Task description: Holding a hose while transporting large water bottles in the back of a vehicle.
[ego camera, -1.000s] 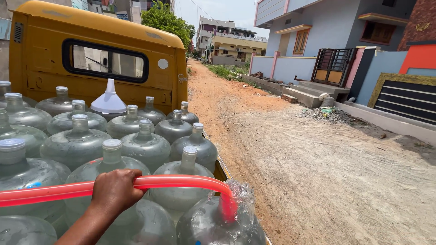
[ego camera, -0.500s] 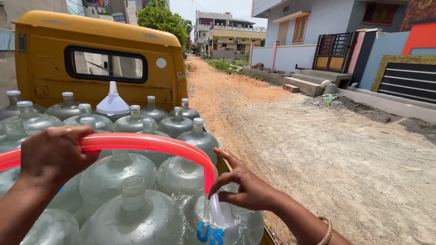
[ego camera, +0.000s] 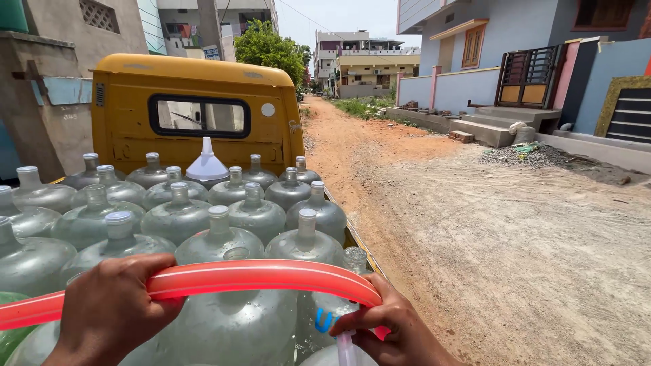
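left hand (ego camera: 108, 308) wraps its fingers tight round the red hose (ego camera: 258, 274), right hand (ego camera: 400, 329) clamps the hose's bent end near right (water streaming down) over the near water jugs (ego camera: 220, 237); white funnel (ego camera: 207, 163) sits far by the yellow cab (ego camera: 196, 112).

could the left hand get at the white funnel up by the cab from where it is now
Probably not easily. The left hand is wrapped round the red hose, and rows of water jugs lie between it and the white funnel.
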